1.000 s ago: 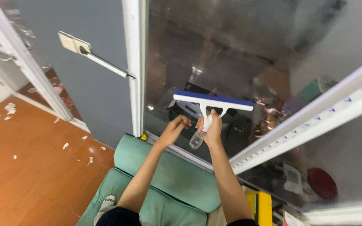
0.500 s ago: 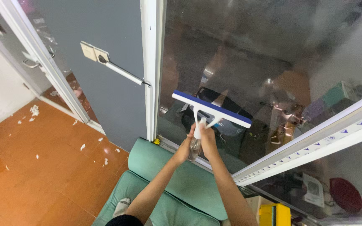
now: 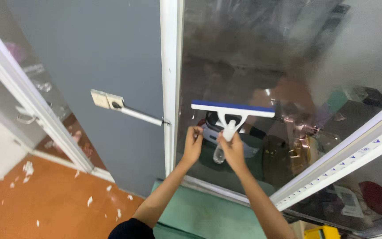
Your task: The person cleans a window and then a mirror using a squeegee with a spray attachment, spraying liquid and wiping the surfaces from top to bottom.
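Right hand: [image 3: 233,149] wrapped round the white handle of the squeegee [image 3: 232,111], closed firm, and I'm watching it press the tool up against the glass pane [image 3: 253,53].
Left hand: [image 3: 193,144] just beside the right, fingers curled in narrow; it sits near the handle's base, but I cannot tell whether it grips anything.
Squeegee: T-shaped, white body, blue blade strip across the top, lying level on the glass just above both hands.
How it handles: I judge it light and stiff in the handle, with a soft rubber edge; the neck below the crossbar looks the best place to hold, where the right hand is now.
Slip risk: the pane looks hazy, maybe wet, so the grip could slide, I reckon.
White frame post: [image 3: 171,66] upright, just left of the hands.
Window stay arm: [image 3: 129,111] reaching out left from the post.
Green cushion: [image 3: 208,217] below my arms.
Orange floor: [image 3: 32,203] off left, flecked with white scraps.
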